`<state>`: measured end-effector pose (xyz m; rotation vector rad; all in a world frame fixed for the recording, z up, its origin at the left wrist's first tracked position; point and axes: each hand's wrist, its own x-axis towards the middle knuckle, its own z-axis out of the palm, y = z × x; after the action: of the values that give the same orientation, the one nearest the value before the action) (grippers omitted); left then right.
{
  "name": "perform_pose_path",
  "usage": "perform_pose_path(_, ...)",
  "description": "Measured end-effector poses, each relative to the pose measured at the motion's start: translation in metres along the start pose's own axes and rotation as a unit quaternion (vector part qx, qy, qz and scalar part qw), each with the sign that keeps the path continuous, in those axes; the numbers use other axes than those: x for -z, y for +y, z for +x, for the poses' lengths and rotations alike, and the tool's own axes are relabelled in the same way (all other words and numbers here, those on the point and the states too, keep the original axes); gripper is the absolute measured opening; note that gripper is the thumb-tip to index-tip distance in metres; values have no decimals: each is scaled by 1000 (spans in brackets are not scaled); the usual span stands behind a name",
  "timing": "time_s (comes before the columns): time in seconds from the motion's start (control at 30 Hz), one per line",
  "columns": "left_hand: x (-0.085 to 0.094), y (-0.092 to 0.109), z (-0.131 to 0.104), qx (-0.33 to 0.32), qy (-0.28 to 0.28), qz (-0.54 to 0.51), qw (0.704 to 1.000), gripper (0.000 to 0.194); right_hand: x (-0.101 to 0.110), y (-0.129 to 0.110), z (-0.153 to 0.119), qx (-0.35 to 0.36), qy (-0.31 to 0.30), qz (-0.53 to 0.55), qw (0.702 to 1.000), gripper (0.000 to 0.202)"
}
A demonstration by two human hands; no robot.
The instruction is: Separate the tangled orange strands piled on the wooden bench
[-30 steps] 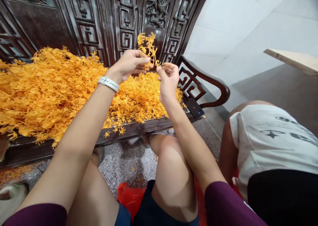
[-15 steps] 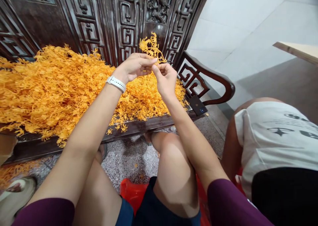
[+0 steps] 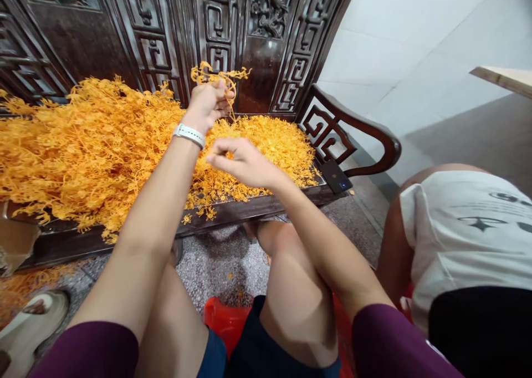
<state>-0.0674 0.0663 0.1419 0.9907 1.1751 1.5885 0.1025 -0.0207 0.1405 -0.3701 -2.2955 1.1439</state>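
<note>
Yellow-orange branched plastic sprigs, like parts of artificial flowers, lie in a big heap along a dark wooden bench. Above the heap's middle, my left hand is closed around one such yellow sprig, whose thin stems stick out above and to the right of the fingers. A white watch band circles that wrist. My right hand hovers lower and nearer, over a flatter pile of small yellow pieces. Its thumb and forefinger come together in a pinch, slightly blurred. Whether anything small sits between them is hidden.
The bench has a carved back and a curved armrest. A dark phone lies at its right end. A person in a white shirt sits close on my right. Cardboard shows at left.
My hands, together half a second ago, have separated. The left has moved left with the sprig; the right has dropped down and left over the pile. The view has shifted slightly.
</note>
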Motion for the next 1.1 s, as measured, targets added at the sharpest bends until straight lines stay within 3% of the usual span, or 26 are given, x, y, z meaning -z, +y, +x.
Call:
perform_pose_path(0.03, 11, 0, 2, 13, -6, -5, 1000, 25, -7, -9, -1, 20, -25, 9, 999, 30)
perform_pose_path(0.1, 30, 1, 4, 30, -34, -16, 999, 21, -10, -19, 1, 40, 6, 52, 998, 34)
perform_pose_path(0.2, 44, 4, 4, 5, -79, -20, 997, 14, 11, -5, 6, -14, 176, 161, 971, 41)
perform_pose_path(0.27, 45, 7, 2, -13, -103, 4, 995, 7, 35, 21, 7, -83, 293, 225, 926, 46)
perform_pose_path(0.3, 43, 8, 0, -14, -119, 22, 993, 8, 47, 37, 7, -119, 321, 249, 906, 47)
perform_pose_path(0.4, 38, 11, -6, -7, -158, 65, 985, 11, 69, 80, 5, -183, 382, 297, 856, 44)
perform_pose_path(0.47, 36, 10, -10, -5, -182, 80, 980, 11, 73, 98, 4, -177, 415, 311, 837, 36)
perform_pose_path(0.57, 37, 8, -12, 7, -222, 104, 970, 11, 71, 108, 4, -147, 448, 331, 817, 31)
perform_pose_path(0.67, 38, 6, -12, 27, -243, 133, 960, 8, 68, 105, 3, -171, 461, 342, 801, 31)
perform_pose_path(0.73, 38, 5, -12, 33, -252, 147, 956, 9, 66, 97, 3, -178, 455, 317, 813, 33)
perform_pose_path(0.93, 32, 1, -12, 34, -282, 149, 947, 12, 47, 68, 3, -154, 343, 182, 909, 36)
perform_pose_path(1.03, 25, -1, -13, 31, -297, 142, 944, 14, 41, 65, 4, -131, 336, 143, 922, 34)
perform_pose_path(1.1, 19, -4, -13, 8, -267, 128, 955, 16, 41, 67, 5, -126, 339, 152, 920, 33)
